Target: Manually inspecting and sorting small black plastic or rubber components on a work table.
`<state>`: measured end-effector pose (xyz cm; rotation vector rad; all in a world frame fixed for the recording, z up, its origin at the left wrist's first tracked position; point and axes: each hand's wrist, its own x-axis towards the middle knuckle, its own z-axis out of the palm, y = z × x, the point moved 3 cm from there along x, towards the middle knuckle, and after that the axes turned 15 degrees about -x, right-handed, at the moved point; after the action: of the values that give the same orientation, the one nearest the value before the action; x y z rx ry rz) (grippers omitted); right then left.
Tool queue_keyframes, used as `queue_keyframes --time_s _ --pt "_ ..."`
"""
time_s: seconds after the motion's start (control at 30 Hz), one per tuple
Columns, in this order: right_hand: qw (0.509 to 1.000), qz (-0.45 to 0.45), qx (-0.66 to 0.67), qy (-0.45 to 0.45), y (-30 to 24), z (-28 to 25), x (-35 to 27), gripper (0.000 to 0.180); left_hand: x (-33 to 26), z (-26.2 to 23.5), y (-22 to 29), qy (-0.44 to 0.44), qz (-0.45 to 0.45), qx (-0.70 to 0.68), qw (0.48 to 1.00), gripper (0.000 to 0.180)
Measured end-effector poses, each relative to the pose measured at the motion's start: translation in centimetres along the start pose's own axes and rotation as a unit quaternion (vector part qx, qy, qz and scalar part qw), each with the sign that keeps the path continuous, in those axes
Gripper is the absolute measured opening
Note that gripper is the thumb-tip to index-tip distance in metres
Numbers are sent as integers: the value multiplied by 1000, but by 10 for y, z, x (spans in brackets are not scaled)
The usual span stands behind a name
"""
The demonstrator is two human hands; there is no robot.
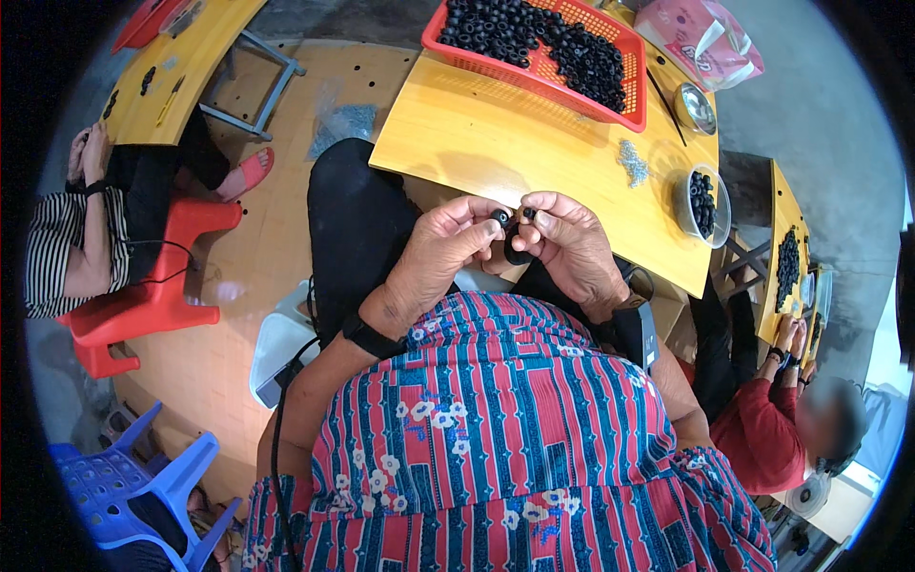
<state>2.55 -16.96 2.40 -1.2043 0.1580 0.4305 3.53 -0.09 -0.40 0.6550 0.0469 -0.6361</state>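
My left hand [440, 250] and my right hand [569, 245] meet over my lap, just in front of the yellow table [496, 143]. The left fingertips pinch a small black ring [501, 218]. My right hand pinches another small black piece [528, 213] at its thumb and forefinger, and a larger black rubber ring [516, 250] hangs between the two hands, its holder hard to tell. The fingertips of both hands almost touch.
A red basket [543, 48] heaped with black rings stands at the table's far side. Beside it lie a pink bag [701, 43], a metal bowl [696, 107], a clear tub of rings [703, 200] and small metal bits [633, 164]. People sit left and right; a red stool [157, 286] and blue chair [133, 486] stand left.
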Motion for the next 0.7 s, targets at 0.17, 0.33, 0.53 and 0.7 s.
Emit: queue_keyframes --time_s 0.17,0.33,0.53,0.7 --pt "1000 -7 5 -10 1 -1 0 17 -1 1 0 1 -3 6 1000 23" --pt "1000 -7 -19 -15 0 -1 -1 16 -1 1 -1 -3 2 20 1000 23" --pt "998 -20 -58 -11 -3 2 -1 16 0 1 -2 -15 3 31 999 24" --pt "996 -33 -77 -9 -5 2 0 15 1 2 -1 -20 8 37 999 24"
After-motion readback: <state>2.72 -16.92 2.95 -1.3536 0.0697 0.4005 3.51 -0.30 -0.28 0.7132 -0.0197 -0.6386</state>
